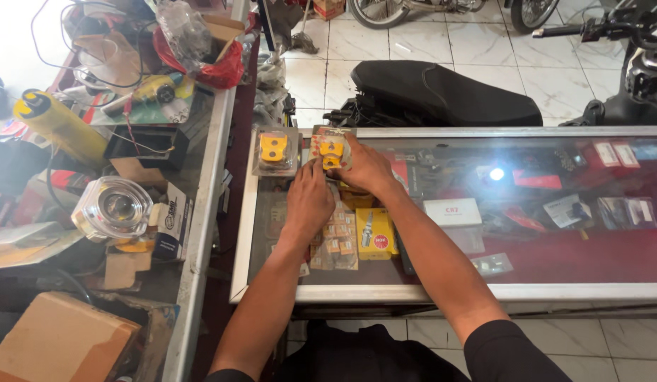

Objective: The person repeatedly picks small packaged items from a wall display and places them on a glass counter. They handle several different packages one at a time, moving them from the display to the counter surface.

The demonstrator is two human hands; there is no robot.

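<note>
Glass counter (555, 290): hands (335, 184) gripping packet (328, 147).

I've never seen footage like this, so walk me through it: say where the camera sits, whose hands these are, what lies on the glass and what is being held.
There is no machine here. One camera sits on a person's head and looks down, so both bare arms reaching in from the bottom belong to the wearer. They work over a glass-topped display counter with a metal frame; small boxed parts show through the glass below. The left hand and the right hand meet at a clear plastic pack holding yellow parts, which lies on the glass; the fingers touch it, though how firm the grip is cannot be told. Beside it, to the left, lies a second clear pack with a yellow part, untouched. Further left stands a cluttered workbench bearing a round clear-lensed lamp.
</note>
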